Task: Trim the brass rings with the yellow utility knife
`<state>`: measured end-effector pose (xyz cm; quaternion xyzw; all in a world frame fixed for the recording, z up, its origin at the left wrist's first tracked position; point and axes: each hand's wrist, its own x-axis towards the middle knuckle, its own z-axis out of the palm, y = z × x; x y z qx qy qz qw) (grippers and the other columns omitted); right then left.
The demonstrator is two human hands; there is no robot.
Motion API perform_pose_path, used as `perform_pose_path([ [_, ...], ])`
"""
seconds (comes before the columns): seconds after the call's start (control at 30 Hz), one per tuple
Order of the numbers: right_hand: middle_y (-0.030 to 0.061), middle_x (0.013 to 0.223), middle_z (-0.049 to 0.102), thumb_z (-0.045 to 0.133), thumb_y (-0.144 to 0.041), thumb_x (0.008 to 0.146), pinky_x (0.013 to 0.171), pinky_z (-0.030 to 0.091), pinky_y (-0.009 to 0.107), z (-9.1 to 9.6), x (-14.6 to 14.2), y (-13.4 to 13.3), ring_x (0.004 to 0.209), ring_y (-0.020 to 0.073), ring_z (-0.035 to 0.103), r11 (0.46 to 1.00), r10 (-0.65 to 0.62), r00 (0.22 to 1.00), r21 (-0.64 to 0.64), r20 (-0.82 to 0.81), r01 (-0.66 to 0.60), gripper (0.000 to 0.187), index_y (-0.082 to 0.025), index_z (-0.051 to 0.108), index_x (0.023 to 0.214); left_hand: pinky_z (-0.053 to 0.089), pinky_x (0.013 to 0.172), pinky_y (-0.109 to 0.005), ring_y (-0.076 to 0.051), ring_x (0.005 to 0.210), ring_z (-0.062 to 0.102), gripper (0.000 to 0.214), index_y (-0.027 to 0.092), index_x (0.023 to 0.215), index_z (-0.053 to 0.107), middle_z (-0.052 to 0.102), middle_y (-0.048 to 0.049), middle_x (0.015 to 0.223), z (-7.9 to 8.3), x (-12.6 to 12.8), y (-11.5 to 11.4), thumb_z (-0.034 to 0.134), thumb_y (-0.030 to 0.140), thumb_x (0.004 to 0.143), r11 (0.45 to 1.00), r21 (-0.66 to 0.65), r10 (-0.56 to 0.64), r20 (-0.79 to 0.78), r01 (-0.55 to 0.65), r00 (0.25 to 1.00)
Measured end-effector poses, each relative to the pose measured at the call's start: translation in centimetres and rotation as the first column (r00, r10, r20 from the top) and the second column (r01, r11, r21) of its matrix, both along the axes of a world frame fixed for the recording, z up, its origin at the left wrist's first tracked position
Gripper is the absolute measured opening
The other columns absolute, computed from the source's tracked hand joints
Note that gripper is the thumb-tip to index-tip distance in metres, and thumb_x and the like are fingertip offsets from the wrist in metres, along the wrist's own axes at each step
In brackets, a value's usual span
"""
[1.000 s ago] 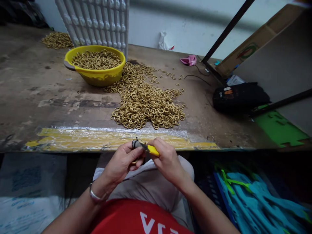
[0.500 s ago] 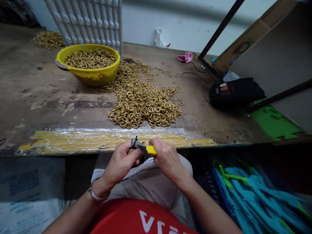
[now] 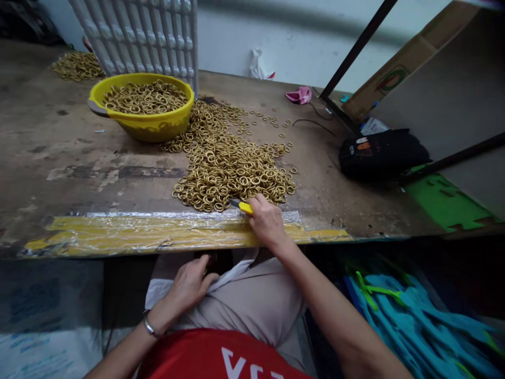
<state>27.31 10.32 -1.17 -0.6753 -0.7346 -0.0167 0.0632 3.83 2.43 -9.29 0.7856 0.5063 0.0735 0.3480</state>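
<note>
My right hand [image 3: 268, 221] is closed round a yellow utility knife [image 3: 245, 207]. Its dark blade points left, at the front edge of a heap of brass-coloured rings [image 3: 232, 171] on the table. My left hand [image 3: 189, 284] is low over my lap, below the table edge, thumb and forefinger apart. A small gold-coloured glint shows between them, but I cannot make out what it is. The other left fingers are partly hidden.
A yellow basin [image 3: 153, 126] full of rings stands behind the heap at left, before a grey ribbed panel [image 3: 145, 37]. A black pouch [image 3: 382, 152] lies at right. Clear and yellow tape [image 3: 130, 234] covers the table's front edge. Turquoise pieces [image 3: 418, 316] lie lower right.
My hands have parted. The left has dropped toward my lap, and the dark band on its finger is out of sight. My right has moved up to the rings, still holding the knife.
</note>
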Motion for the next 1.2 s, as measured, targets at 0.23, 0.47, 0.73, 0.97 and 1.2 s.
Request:
perform_pose_path([
  [0.23,0.0095,0.096,0.064,0.042,-0.013,0.095,0.061,0.033,0.029,-0.1,-0.6,2.3,0.074,0.0178,0.061,0.999,-0.019,0.997,-0.029,0.074,0.021,0.02,-0.016,0.061,0.095,0.044,0.072,-0.032,-0.023,0.077,0.062,0.021,0.018,0.079,0.057,0.065,-0.008,0.08,0.7,0.0,-0.7,0.05,0.031,0.094,0.978,0.207,0.0,-0.183,0.039,0.983],
  [0.47,0.0084,0.097,0.065,0.053,-0.022,0.092,0.064,0.034,0.028,0.1,-0.3,1.7,0.078,0.0186,0.061,1.0,-0.025,1.0,0.005,-0.004,0.025,0.011,-0.016,0.063,0.094,0.043,0.069,-0.031,-0.021,0.077,0.061,0.009,0.019,0.087,0.057,0.065,-0.0061,0.082,2.0,0.6,0.0,0.05,0.014,0.088,0.992,0.104,-0.063,-0.112,0.075,0.992],
  [0.73,0.0118,0.092,0.066,0.052,-0.013,0.088,0.066,0.038,0.028,-0.2,-0.7,2.8,0.076,0.0188,0.061,0.998,-0.065,0.977,-0.017,-0.203,0.063,0.011,-0.013,0.063,0.087,0.041,0.065,-0.03,-0.018,0.066,0.055,0.023,0.019,0.072,0.054,0.061,-0.0036,0.071,3.6,1.0,-0.8,0.046,0.021,0.094,0.988,0.153,-0.038,0.127,0.018,0.991],
  [0.97,-0.0034,0.061,0.055,0.064,-0.043,0.081,0.044,0.031,0.022,2.3,0.1,-0.2,0.045,0.007,0.039,0.969,-0.236,0.247,-0.245,-0.94,-0.007,0.028,-0.018,0.056,0.072,0.048,0.058,-0.025,-0.013,0.058,0.06,0.02,0.015,0.092,0.06,0.069,-0.0043,0.078,7.6,3.4,1.5,0.06,0.035,0.088,0.876,-0.449,0.446,0.608,-0.179,0.657],
  [1.2,-0.0034,0.06,0.058,0.081,-0.041,0.068,0.039,0.026,0.017,4.4,-0.8,-4.0,0.041,0.0033,0.038,0.901,-0.421,-0.259,-0.368,-0.869,-0.23,0.035,-0.016,0.059,0.078,0.047,0.045,-0.02,-0.008,0.049,0.056,0.03,0.014,0.092,0.059,0.07,-0.0054,0.082,10.0,5.0,4.3,0.073,0.038,0.08,0.761,-0.648,0.591,0.71,0.027,0.382],
])
